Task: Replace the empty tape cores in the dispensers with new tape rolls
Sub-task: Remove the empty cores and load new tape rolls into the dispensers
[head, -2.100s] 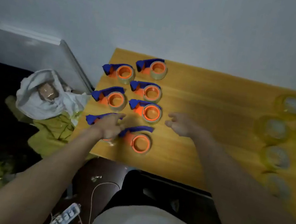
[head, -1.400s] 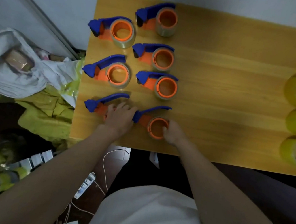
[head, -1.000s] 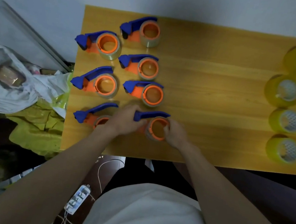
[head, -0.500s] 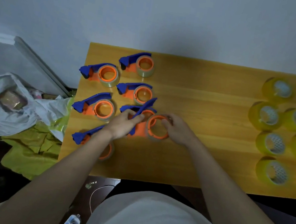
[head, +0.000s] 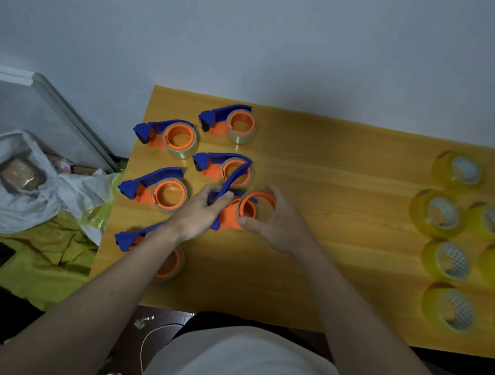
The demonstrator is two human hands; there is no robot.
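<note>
- Since half a second ago the held dispenser (head: 229, 213) sits a little higher in the hands, and its blue handle (head: 235, 176) now stands up more, crossing in front of the dispenser behind (head: 226, 168).
- The left hand (head: 200, 212) grips the lower part of that blue handle; its fingers (head: 222, 198) are curled round it.
- The right hand (head: 279, 221) holds the orange ring (head: 256, 208) at the round end of the held dispenser, the thumb below and the other fingers over the top edge. I cannot tell for sure if this ring is the empty core or a part of the dispenser.
- The held dispenser is above the bench (head: 334, 200), near its middle-left part, between the two hands.
- Four more dispensers lie on the left side of the bench: one at the back (head: 230, 122), one at the far left (head: 167, 136), one at the middle left (head: 156, 189), and one near the front edge (head: 150, 250), partly hidden under the left forearm.
- The new tape rolls (head: 457, 169), yellow and see-through, stand in a group at the right end of the bench, well apart from the hands.
- Left of the bench there is a white bag (head: 15, 184) on top of some yellow-green cloth (head: 45, 263).
</note>
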